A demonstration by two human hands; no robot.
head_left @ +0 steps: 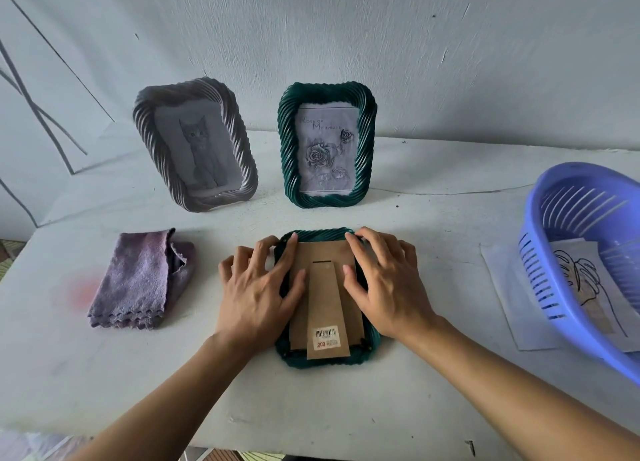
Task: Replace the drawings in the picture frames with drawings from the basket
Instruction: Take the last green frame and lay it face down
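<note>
frame (322, 234) face down on table (433, 374) | left hand (258, 287) spread, pressing its back | right hand (384, 284) spread, pressing too

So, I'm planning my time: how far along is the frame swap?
Done: nothing certain; the grey cat frame and upright green rose frame stand at the back, swapped or not I cannot tell. In hand: left hand and right hand press the cardboard backing of the face-down green frame. Left: the leaf drawing lies in the blue basket.
</note>
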